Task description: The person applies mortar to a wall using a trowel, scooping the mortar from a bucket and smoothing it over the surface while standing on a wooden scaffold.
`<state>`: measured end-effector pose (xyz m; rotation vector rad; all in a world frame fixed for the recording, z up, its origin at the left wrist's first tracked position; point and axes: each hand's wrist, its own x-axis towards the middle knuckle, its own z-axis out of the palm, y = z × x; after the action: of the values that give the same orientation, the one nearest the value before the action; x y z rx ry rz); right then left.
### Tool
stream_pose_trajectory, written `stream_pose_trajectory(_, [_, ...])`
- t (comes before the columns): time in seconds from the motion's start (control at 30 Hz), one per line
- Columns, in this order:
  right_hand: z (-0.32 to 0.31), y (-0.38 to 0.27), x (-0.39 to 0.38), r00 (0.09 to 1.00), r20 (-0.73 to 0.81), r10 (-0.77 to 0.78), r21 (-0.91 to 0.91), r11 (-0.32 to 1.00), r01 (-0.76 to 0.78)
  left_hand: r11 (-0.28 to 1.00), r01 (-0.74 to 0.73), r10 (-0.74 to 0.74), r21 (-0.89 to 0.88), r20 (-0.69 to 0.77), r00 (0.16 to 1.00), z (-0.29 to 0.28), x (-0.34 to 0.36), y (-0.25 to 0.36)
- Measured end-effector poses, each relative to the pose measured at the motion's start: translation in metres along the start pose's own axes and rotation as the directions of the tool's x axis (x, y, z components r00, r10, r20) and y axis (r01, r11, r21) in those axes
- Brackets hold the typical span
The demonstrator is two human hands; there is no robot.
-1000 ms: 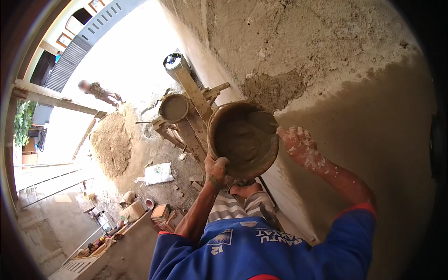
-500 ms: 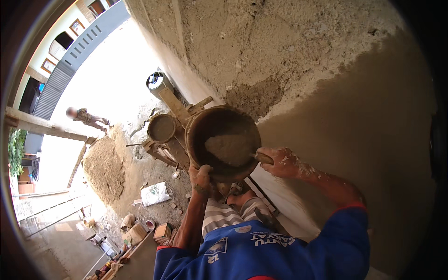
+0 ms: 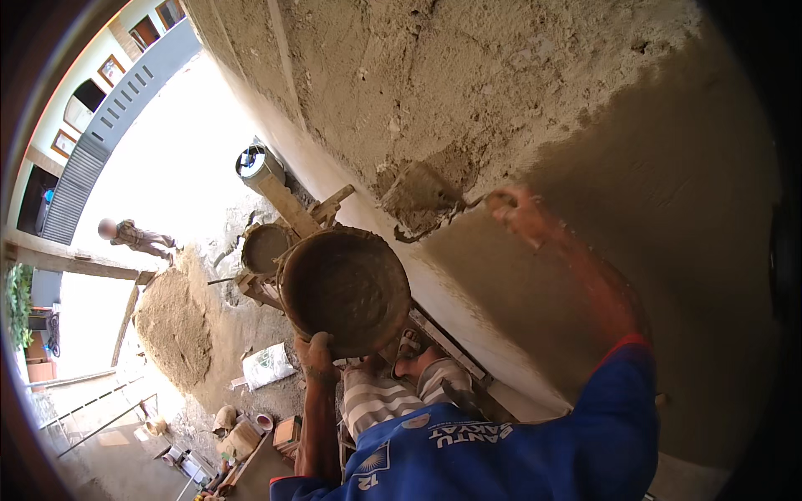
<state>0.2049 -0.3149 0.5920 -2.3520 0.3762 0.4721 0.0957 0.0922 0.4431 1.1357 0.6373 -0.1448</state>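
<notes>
Trowel [image 3: 422, 200] pressed on wall [image 3: 585, 100], right hand [image 3: 518, 213] clenched around handle. Left hand [image 3: 316, 355] grips mortar pan [image 3: 344, 288] rim; likely heavy, gritty.

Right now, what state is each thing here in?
Mortar pan: tilted, held up by the left hand at its rim.
Trowel: loaded with mortar, pressed to the wall, in the right hand.
Wall: smooth wet plaster on the right, rough coat above.
Sand heap: piled on the ground below.
</notes>
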Motion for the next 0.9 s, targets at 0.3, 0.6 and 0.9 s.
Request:
stream_pose_trajectory(0.3, [-0.040, -0.062, -0.072, 0.894, -0.050, -0.445, -0.380, 0.836, 0.395, 0.987, 0.156, -0.155, 0.027, -0.039, 0.987, 0.026, -0.019, 0.020])
stream_pose_trajectory(0.6, [0.118, 0.003, -0.024, 0.640, 0.104, -0.761, -0.885, 0.223, 0.409, 0.997, 0.004, -0.016, 0.082, 0.150, 0.989, 0.057, 0.008, 0.011])
stream_pose_trajectory(0.9, [0.150, -0.032, -0.004, 0.897, 0.227, -0.380, -0.236, 0.872, 0.429, 0.999, 0.032, -0.041, 0.043, 0.215, 0.976, 0.060, 0.066, 0.037])
